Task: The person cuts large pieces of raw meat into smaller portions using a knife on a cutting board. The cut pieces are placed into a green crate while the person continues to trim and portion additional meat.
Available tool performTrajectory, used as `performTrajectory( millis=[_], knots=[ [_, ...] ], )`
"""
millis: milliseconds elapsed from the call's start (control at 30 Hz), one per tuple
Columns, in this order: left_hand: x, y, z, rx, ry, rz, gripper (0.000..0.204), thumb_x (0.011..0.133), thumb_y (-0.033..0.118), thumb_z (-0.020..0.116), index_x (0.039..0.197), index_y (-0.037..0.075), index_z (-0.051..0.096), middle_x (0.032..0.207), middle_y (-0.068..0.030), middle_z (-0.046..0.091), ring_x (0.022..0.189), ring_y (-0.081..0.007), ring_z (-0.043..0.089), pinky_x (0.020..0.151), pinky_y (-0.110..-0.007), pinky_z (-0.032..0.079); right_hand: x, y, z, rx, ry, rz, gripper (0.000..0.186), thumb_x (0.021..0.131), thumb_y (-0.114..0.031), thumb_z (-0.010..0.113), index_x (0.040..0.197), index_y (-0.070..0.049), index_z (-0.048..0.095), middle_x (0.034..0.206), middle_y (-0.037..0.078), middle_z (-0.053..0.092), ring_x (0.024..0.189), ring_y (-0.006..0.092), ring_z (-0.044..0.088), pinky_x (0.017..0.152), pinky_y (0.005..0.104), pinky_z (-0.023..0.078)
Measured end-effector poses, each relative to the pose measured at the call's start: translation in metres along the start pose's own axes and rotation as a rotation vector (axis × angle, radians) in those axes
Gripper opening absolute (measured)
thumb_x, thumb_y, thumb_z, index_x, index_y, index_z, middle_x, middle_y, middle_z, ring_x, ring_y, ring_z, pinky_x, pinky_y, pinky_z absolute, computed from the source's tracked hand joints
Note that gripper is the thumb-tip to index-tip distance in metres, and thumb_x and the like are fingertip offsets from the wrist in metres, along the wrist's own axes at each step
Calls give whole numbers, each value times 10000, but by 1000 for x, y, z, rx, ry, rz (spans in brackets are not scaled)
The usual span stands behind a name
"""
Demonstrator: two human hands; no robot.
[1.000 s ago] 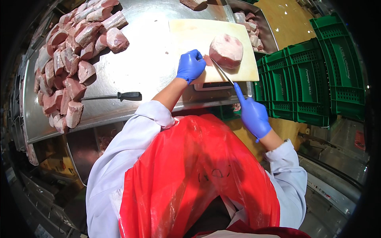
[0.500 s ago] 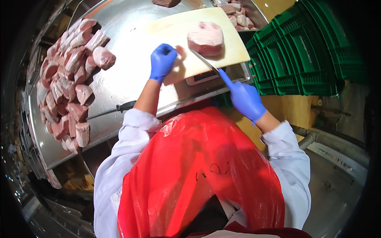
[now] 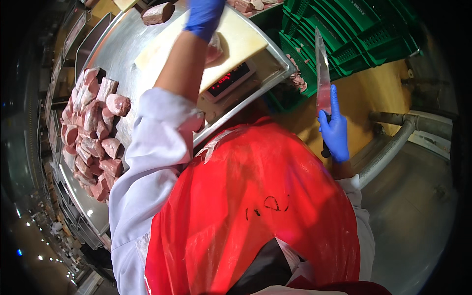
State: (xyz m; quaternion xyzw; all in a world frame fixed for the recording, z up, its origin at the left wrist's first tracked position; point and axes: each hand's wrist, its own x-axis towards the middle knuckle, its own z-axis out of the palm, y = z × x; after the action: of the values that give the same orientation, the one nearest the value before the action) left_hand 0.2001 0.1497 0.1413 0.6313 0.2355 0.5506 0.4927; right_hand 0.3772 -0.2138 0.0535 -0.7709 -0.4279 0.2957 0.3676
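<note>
Stretched far forward to the top edge of the view is my blue-gloved left hand [image 3: 204, 17]; its fingers are cut off or blurred, so what it touches cannot be told. Beneath that arm lies a pale cutting board [image 3: 246, 42]. A pink piece of meat [image 3: 214, 49] rests on the board, mostly hidden behind my forearm. Off to the right, away from the board, my gloved right hand [image 3: 335, 135] is closed round the dark handle of a long knife [image 3: 322, 73]. The blade points away from me, and the index finger is extended.
A scale with a red display [image 3: 228, 81] shows under the board's near edge. Many meat chunks [image 3: 91, 137] are heaped on the left of the metal table [image 3: 129, 88]. Another meat block [image 3: 157, 14] lies far back. Green crates [image 3: 344, 34] stand right; one holds trimmings [image 3: 297, 76].
My left hand has gone from beside the meat to far forward. My right hand has drawn the knife away from the meat, out to the right. The whole view has shifted.
</note>
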Motion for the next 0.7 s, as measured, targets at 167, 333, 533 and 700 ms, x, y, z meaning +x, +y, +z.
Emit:
performTrajectory(
  millis=[167, 333, 533, 700],
  knots=[
    [-41, -63, -5, 1499, -475, -53, 691, 851, 604, 637, 1273, 57, 618, 1324, -219, 595, 1232, -414, 575, 1048, -564, 435, -7, 33, -9, 55, 24, 12, 756, 968, -41, 531, 1615, -168, 161, 650, 70, 522, 559, 124, 464, 549, 310, 447],
    [-50, -47, -67, 1611, -501, -742, 939, 740, 642, 699, 1490, 140, 440, 1502, -176, 449, 1380, -426, 426, 1005, -624, 455, -1, 51, -20, 61, 38, 85, 764, 968, -35, 539, 1617, -182, 165, 661, 68, 556, 547, 115, 496, 535, 299, 467],
    [-63, -28, -101, 1400, -955, 1, 962, 658, 380, 799, 1508, 173, 399, 1542, -189, 395, 1409, -403, 396, 1091, -493, 425, 38, 36, 7, 150, 8, -47, 787, 943, -25, 551, 1616, -187, 176, 681, 94, 605, 543, 119, 503, 537, 312, 478],
    [-106, -25, -195, 718, -252, 15, 943, 777, 292, 795, 1555, 94, 300, 1572, -182, 358, 1442, -323, 371, 1172, -466, 301, 83, -5, 68, 67, -135, -379, 765, 933, -45, 562, 1606, -194, 228, 704, 113, 614, 548, 166, 541, 545, 329, 470]
  ],
)
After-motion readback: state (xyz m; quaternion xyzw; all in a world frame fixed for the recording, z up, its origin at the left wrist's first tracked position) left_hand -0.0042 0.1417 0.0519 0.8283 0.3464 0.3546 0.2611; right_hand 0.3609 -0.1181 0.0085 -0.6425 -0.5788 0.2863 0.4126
